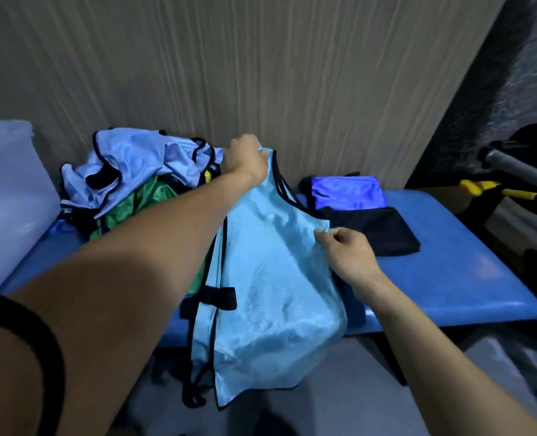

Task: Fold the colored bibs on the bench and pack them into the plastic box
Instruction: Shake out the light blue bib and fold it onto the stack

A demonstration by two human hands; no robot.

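A light blue mesh bib (pixel 270 287) with black trim hangs over the front edge of the blue bench (pixel 449 278). My left hand (pixel 246 160) grips its far shoulder strap, raised near the wall. My right hand (pixel 349 253) pinches the other shoulder strap, lower and closer to me. A heap of unfolded bibs (pixel 128 180), pale blue over green, lies on the bench at the left. Two folded bibs lie at the right: a bright blue one (pixel 349 191) by the wall and a black one (pixel 377 229) in front of it. A translucent plastic box (pixel 6 196) stands at the far left.
A ribbed grey wall (pixel 260 73) runs behind the bench. Dark equipment with a grey bar and yellow parts (pixel 493 184) stands past the bench's right end. Another translucent plastic container (pixel 512 372) sits low at the right on the grey floor.
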